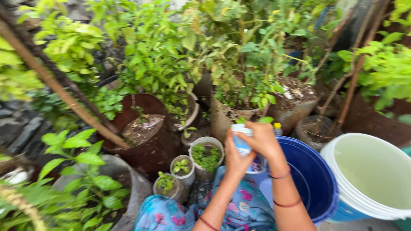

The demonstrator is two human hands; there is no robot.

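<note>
White bottle (241, 143) gripped by both hands, label blurred, base hidden

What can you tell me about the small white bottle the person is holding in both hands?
The small white bottle looks like plastic, with a blue band or label round its body. It is held upright in front of the potted plants, above the rim of the blue bucket. The left hand grips its body from below, while the right hand covers its top, hiding any cap. The picture is blurred, so finer detail is unclear.

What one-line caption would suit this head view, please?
Both hands, left hand and right hand, grip a small white bottle above blue bucket.
</note>
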